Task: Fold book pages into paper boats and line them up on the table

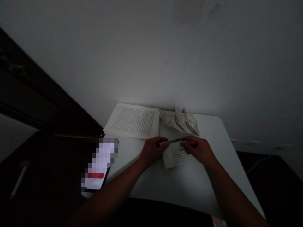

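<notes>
A small sheet of printed paper [176,157] hangs between my hands over the white table, its top edge folded into a narrow dark strip. My left hand [153,151] pinches the upper left of the sheet between thumb and fingers. At the upper right, my right hand [197,148] grips the same paper in a pinch. Just beyond my hands stand several folded paper boats [180,121], side by side with their points up. Left of them lies a stack of printed pages [136,121].
A lit phone [100,165] lies at the left edge of the white table [151,186]. The table's far side meets a pale wall [151,56]. Dark furniture [42,82] stands to the left, and a pale cable [259,161] runs at the right.
</notes>
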`<state>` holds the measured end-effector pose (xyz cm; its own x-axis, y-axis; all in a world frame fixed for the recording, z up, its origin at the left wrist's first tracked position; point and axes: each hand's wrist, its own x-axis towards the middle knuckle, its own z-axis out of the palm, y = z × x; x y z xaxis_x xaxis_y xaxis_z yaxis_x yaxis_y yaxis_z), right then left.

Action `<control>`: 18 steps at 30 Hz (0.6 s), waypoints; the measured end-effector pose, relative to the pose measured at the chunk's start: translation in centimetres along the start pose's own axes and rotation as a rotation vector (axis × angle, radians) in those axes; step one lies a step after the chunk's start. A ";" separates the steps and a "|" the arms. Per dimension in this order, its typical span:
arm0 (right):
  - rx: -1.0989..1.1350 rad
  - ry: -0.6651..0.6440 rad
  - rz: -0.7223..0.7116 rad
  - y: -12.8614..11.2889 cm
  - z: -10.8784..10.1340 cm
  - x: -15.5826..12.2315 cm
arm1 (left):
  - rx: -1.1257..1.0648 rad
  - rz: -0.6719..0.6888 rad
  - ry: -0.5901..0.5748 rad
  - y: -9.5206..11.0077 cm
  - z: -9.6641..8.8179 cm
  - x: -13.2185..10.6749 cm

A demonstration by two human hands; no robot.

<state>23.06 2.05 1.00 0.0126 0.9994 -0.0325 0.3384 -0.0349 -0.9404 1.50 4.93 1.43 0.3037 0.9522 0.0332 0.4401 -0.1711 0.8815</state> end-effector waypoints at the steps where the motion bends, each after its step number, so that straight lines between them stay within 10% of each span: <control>1: -0.034 -0.006 -0.010 0.1 -0.1 0.0 | 0.088 0.055 0.002 0.0 0.1 -0.2; 10: -0.443 -0.030 -0.143 0.1 -0.7 0.1 | 0.643 0.625 -0.009 0.6 1.1 -2.2; 18: -0.551 -0.072 -0.206 -0.1 -1.2 1.0 | 0.772 0.727 -0.174 0.2 1.6 -2.7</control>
<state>24.14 3.04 1.41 -0.1630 0.9824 0.0910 0.7662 0.1842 -0.6157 2.16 1.91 0.77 0.7972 0.5190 0.3086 0.5019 -0.8537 0.1391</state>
